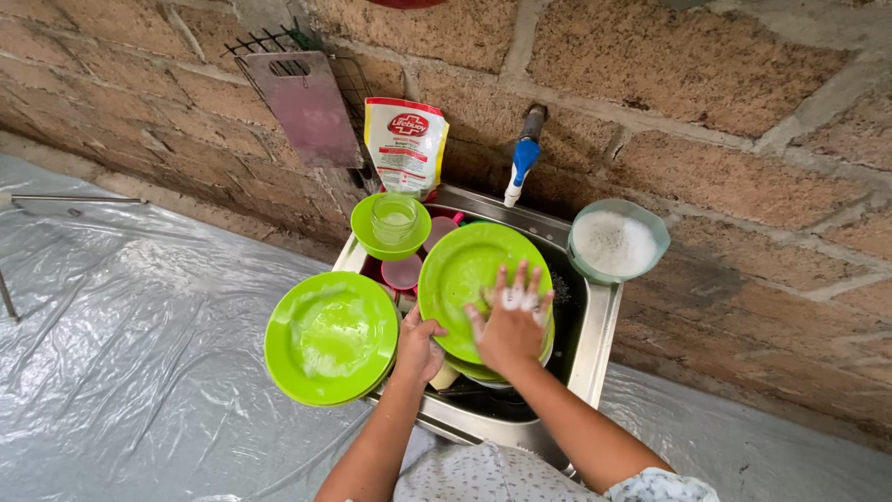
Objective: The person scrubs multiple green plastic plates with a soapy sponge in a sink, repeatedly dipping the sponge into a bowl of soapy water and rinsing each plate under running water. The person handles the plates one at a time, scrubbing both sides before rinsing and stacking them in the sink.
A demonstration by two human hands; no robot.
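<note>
Person is scrubbing a green plate (pixel 469 270) over the steel sink (pixel 599 321). Left hand (pixel 420 349) is clamped on the plate's lower-left rim, tilting it up toward the camera. Right hand (pixel 511 321) is lying flat on the plate face with fingers spread and a blob of suds on the knuckles; whether a sponge sits under the palm, can't tell.

Risks as I'm reading them:

- Plate is being held by one soapy hand at the rim only. A hard push from the flat hand is likely to twist it out of that hold and drop it onto the dishes below in the basin.
- Second green plate (pixel 332 336) is sitting soapy on the sink's left edge, overhanging the plastic-covered surface (pixel 139 307) and just beside the left hand. An elbow or wrist nudge could be enough to slide it off.
- Small green plate (pixel 390 228) at the back corner is carrying a glass (pixel 394 218); top-heavy, close to the tilted plate's upper rim. A swing of that rim could be tipping it.
- Bowl of foamy water (pixel 617 242) is perched on the right rim near the blue tap (pixel 523 160); a bump is spilling it.
- Soap pouch (pixel 405 144) is leaning on the brick wall, low concern.
</note>
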